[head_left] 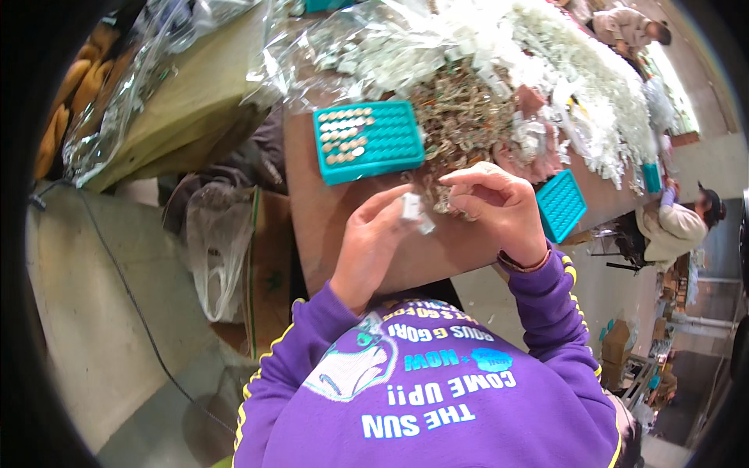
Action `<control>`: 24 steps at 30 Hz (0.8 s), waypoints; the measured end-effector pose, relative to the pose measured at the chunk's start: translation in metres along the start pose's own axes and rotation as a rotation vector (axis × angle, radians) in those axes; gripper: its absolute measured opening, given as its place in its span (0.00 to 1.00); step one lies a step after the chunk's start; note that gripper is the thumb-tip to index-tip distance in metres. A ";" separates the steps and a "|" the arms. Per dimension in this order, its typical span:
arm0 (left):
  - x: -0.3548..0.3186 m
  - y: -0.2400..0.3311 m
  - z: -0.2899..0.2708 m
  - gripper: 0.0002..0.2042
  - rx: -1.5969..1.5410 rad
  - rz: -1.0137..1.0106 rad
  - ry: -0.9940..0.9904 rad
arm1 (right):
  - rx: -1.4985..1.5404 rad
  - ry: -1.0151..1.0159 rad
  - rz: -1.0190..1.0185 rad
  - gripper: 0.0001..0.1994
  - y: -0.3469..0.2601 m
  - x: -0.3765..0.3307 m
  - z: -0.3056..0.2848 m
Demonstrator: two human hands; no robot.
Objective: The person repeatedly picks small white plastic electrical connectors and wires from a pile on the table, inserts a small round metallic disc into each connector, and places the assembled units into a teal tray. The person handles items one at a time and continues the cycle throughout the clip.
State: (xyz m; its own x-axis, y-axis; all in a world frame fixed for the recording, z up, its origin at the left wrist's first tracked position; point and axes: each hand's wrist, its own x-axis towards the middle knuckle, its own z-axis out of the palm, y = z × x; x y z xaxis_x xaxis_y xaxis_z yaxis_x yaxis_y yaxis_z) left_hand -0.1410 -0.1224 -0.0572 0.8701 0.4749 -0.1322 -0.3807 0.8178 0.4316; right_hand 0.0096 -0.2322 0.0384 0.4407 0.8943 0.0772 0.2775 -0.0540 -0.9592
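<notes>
White plastic piece [411, 206], small and pale, sits pinched in the fingertips of the left hand [368, 246], held above the near part of the brown table [328, 226]. A second clear scrap shows just below it, touching the same fingers; what it is I cannot tell. The right hand [499, 207] hovers just beside, its fingers curled inward with the tips drawn together over a small metal part [443, 200]; whether they actually grip it is too small to make out.

Just beyond the hands lies a heap of brownish metal parts [460, 117], spreading toward the far side of the table. To its left rests a teal tray [368, 140] with rows of pockets, several of them filled with small round pieces. A second teal tray [560, 204] sits right of the right hand, at the table edge, seemingly unfilled. Farther off, a wide drift of white plastic pieces [593, 70] covers the far right of the table, and crumpled clear bags [343, 39] crowd the far left. A cardboard box [269, 265] with a plastic bag [214, 249] stands on the floor at left. Another person [675, 226] sits at right.
</notes>
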 end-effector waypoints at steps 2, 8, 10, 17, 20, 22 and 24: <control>-0.001 0.000 0.004 0.14 0.019 0.022 -0.028 | -0.272 -0.022 -0.181 0.15 -0.004 0.004 0.014; 0.000 0.002 0.003 0.15 0.088 -0.015 -0.050 | -0.625 -0.015 -0.378 0.13 -0.005 0.009 0.027; 0.001 0.002 0.001 0.14 0.048 -0.016 -0.082 | -0.637 -0.033 -0.377 0.13 -0.005 0.009 0.024; 0.000 0.002 0.004 0.14 0.077 -0.014 -0.079 | -0.700 -0.137 -0.357 0.12 -0.008 0.011 0.021; -0.001 0.003 0.008 0.14 0.046 -0.033 -0.051 | -0.613 -0.138 -0.342 0.13 -0.008 0.013 0.020; -0.001 0.003 0.009 0.14 0.040 -0.033 -0.046 | -0.665 -0.159 -0.350 0.12 -0.008 0.013 0.019; -0.001 0.002 0.008 0.14 0.052 -0.033 -0.041 | -0.687 -0.167 -0.350 0.12 -0.007 0.012 0.019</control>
State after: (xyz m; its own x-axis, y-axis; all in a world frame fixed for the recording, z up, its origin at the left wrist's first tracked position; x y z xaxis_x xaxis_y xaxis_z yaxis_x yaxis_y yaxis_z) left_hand -0.1399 -0.1239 -0.0487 0.8942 0.4338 -0.1109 -0.3361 0.8140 0.4738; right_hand -0.0032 -0.2124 0.0411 0.1113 0.9621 0.2489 0.8658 0.0290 -0.4995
